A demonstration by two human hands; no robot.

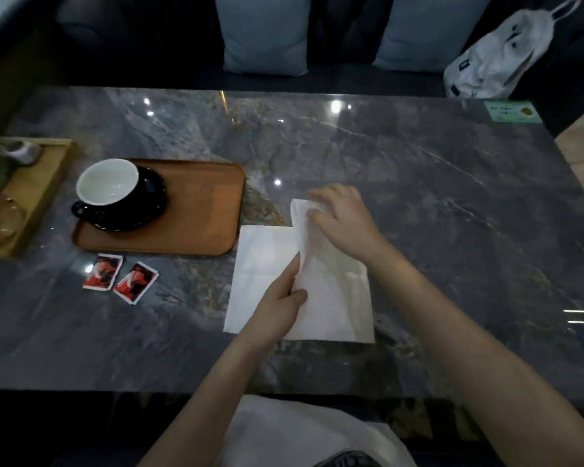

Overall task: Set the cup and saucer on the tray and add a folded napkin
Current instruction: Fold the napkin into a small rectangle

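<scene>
A black cup (108, 187) with a white inside stands on a black saucer (149, 210) at the left end of the brown tray (203, 214). To the right of the tray a white napkin (260, 261) lies on the marble table, its right half lifted over in a fold. My left hand (280, 305) pinches the napkin's folded edge near the middle. My right hand (341, 217) holds the raised far corner of the fold.
Two red sugar packets (120, 278) lie in front of the tray. A lighter wooden tray (37, 197) with glassware sits at the far left. A white bag (499, 59) and cushions rest on the bench behind the table. A green card (513, 111) lies at the far right corner.
</scene>
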